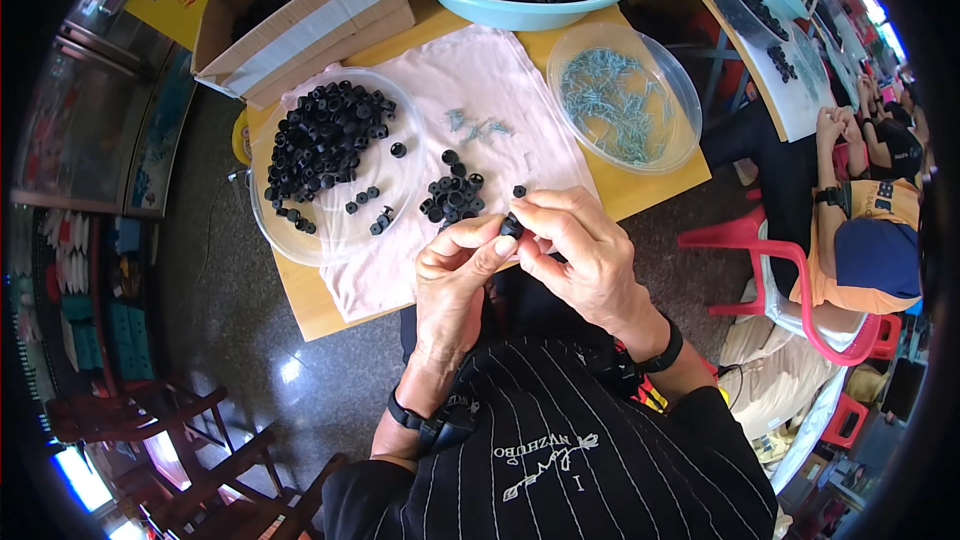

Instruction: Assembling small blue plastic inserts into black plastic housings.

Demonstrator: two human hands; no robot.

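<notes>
Okay, your left hand (452, 275) and right hand (583, 248) are both pinching one small black part (511, 227) by the near edge of the pink cloth (500, 70), it's looking light, stiff, maybe slippery, and its sides are probably offering the best hold.

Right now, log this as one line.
left hand: holding black piece | right hand: holding same piece | pink cloth: loose black pieces beyond hands | right tray: thin metal pieces
</notes>
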